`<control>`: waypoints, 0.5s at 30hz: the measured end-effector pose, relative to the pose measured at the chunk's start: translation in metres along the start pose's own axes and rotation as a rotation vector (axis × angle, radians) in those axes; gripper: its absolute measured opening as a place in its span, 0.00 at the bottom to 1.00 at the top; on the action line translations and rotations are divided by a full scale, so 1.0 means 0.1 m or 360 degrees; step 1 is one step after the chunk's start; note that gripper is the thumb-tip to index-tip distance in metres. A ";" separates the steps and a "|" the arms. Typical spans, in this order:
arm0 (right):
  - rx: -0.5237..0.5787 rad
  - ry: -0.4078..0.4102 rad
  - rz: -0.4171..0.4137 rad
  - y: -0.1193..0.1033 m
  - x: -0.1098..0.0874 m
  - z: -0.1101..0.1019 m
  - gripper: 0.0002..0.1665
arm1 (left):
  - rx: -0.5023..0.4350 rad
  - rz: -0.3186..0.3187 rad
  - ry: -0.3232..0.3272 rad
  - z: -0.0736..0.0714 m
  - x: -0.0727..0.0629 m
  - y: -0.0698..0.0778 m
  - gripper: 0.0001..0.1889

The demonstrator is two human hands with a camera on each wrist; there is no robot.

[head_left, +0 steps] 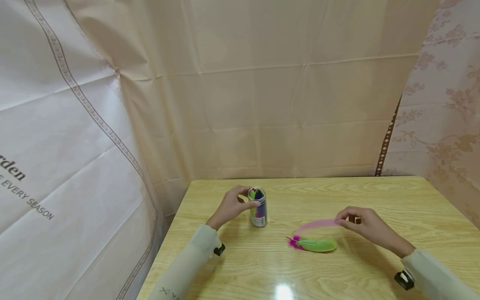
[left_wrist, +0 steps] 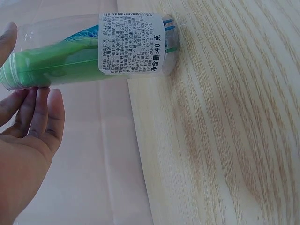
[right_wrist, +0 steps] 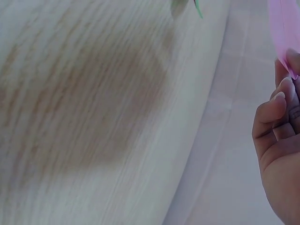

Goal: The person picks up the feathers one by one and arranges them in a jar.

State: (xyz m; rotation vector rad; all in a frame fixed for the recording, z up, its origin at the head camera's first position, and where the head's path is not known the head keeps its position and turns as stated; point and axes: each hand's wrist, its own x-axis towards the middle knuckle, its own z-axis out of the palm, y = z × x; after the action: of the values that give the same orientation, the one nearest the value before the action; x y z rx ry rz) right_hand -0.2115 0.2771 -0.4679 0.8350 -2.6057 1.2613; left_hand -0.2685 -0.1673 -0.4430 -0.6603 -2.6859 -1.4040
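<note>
My left hand grips a clear plastic jar near its mouth, thumb on one side and fingers on the other. The jar stands upright on the table. Green and blue feathers show through its wall in the left wrist view, beside a white printed label. At the right, my right hand pinches one end of a pink feather between thumb and fingertips. Just in front of that feather lies a green feather, with a magenta fluffy feather at its left end.
A wood-grain table carries everything. Behind it hangs a beige cloth, with a white printed cloth at the left and a floral one at the right. Each wrist wears a small black device.
</note>
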 end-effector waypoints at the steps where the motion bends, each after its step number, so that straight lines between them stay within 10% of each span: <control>1: -0.0008 0.0005 0.0010 -0.01 0.01 0.00 0.08 | 0.0000 0.0000 0.0000 0.00 0.00 0.00 0.30; 15: -0.0100 0.0116 -0.0046 -0.09 0.23 -0.01 0.07 | 0.0002 0.0002 -0.0001 -0.01 -0.02 0.02 0.30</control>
State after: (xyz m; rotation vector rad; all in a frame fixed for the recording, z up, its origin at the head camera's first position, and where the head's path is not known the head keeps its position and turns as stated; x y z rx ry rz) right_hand -0.2259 0.2638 -0.4526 0.7973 -2.5524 1.1737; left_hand -0.2666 -0.1674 -0.4418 -0.6621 -2.6862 -1.4016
